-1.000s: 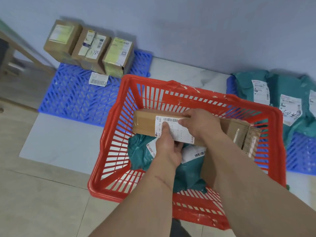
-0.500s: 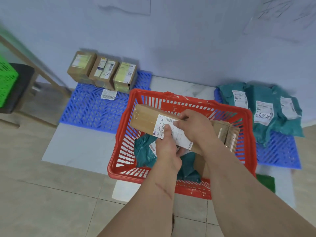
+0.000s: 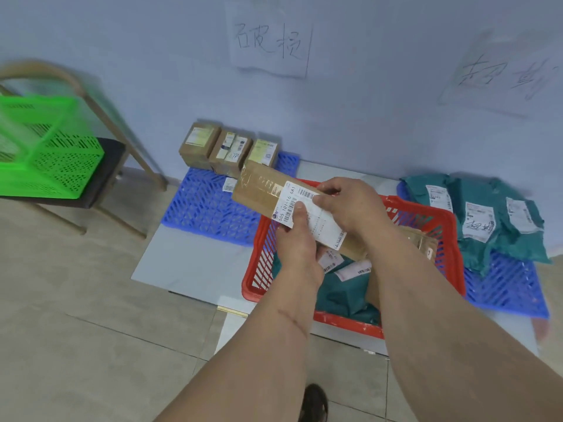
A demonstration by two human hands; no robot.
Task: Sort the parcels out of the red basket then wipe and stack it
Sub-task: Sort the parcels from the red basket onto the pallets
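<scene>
1. Flanking the red basket [image 3: 451, 236] at frame centre-right, blue pallets lie left and right; bare floor fills the lower left.
2. Left hand [image 3: 297, 243] and right hand [image 3: 350, 207] both clamp the cardboard parcel [image 3: 262, 185] above the basket.

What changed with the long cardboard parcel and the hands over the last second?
Both hands, left and right, lifted the long cardboard parcel up out of the red basket and keep gripping it. The teal bags inside the basket stayed put.
</scene>
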